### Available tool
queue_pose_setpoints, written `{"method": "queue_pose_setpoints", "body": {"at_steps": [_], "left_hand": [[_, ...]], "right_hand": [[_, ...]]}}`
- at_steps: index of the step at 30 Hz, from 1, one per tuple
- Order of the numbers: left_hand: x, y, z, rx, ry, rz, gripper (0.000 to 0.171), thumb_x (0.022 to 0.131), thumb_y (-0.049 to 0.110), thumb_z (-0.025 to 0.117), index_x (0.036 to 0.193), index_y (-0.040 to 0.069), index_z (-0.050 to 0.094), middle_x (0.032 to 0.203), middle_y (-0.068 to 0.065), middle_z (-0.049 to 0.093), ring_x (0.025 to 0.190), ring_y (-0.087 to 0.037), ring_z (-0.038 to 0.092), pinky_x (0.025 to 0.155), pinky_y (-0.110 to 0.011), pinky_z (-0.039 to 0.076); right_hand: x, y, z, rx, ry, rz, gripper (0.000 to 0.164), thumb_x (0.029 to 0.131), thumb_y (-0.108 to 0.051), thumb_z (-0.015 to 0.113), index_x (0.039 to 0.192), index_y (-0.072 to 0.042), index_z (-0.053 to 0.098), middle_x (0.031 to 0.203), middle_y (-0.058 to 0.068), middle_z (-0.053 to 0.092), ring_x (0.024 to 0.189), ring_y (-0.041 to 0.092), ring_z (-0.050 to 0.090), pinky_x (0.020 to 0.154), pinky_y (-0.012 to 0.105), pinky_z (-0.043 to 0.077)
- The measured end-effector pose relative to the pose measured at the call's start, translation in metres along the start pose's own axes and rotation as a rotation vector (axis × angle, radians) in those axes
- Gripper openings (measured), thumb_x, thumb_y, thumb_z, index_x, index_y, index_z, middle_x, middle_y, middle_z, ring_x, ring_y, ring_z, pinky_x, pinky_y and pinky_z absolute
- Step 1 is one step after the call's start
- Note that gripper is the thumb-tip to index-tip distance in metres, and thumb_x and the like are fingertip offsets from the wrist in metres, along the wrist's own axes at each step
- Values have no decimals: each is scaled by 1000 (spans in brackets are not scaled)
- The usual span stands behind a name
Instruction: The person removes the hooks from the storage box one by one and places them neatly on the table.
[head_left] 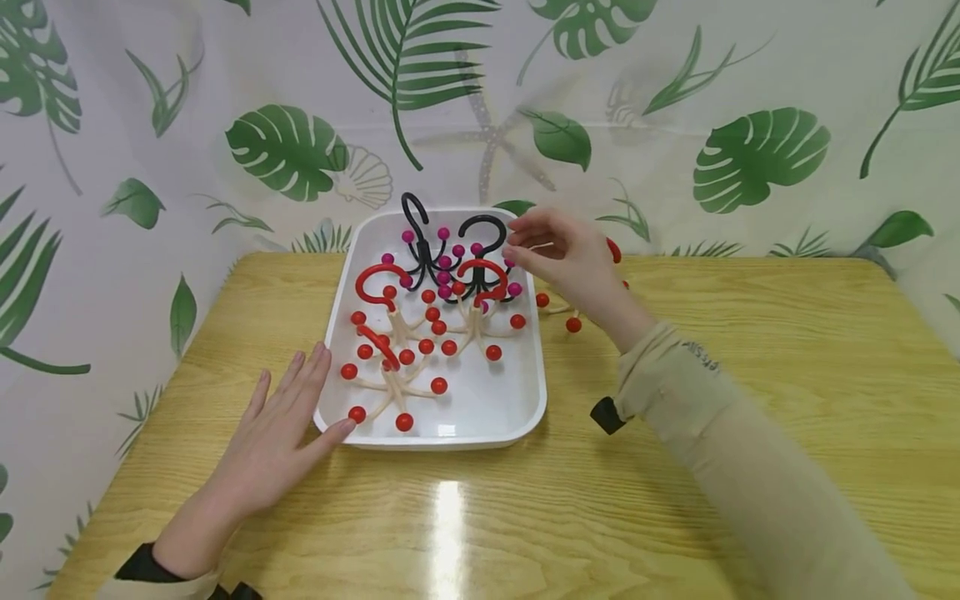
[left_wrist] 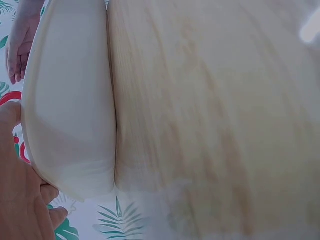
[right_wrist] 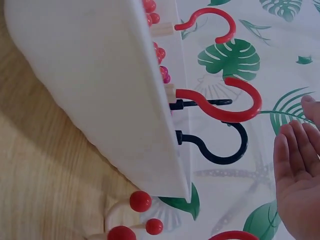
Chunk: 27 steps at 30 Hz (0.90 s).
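Tray: five massagers in; seemingly between pickups!
Left hand: straight fingers touching tray, 8 o'clock.
Right hand: empty, fingers loose, hovering at 2.
Sixth massager: outside, at 3; likely wants pinching next.

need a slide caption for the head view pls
Left hand touching a tray of red hooks and black hooks, right hand by its far right corner.

Your L hand & R hand are bare. R sleeve: long, beige, wrinkled nr wrist, w/ small dark lettering (illegible) & blk block. Blk band beside beige L sleeve.
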<state>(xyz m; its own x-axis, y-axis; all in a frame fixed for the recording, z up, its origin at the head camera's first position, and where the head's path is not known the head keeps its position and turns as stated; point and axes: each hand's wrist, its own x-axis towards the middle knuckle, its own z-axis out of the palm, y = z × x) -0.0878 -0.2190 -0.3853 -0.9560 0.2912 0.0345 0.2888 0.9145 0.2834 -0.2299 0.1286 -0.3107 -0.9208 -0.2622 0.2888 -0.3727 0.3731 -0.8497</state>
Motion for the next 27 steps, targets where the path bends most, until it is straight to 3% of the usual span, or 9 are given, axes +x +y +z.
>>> {"method": "queue_pose_setpoints", "body": {"at_steps": [11, 27], "left_hand": [[0, 0, 0, -6, 6, 7, 85, 95, 57, 44, 155, 15, 1, 159, -3, 7, 145, -28, 7, 114, -51, -3], [0, 0, 2, -1, 15, 12, 84, 95, 56, 44, 155, 15, 1, 159, -4, 6, 145, -28, 9, 114, -52, -1]], "right_hand": [[-3, 8, 15, 22, -61, 50, 38, 86, -17, 72, 121, -7, 60, 109, 4, 63, 100, 16, 60, 89, 28, 51], [-3, 20, 24, -45, -109, 67, 31, 86, -16, 72, 115, -8, 65, 108, 4, 65, 98, 18, 61, 87, 31, 52]]}}
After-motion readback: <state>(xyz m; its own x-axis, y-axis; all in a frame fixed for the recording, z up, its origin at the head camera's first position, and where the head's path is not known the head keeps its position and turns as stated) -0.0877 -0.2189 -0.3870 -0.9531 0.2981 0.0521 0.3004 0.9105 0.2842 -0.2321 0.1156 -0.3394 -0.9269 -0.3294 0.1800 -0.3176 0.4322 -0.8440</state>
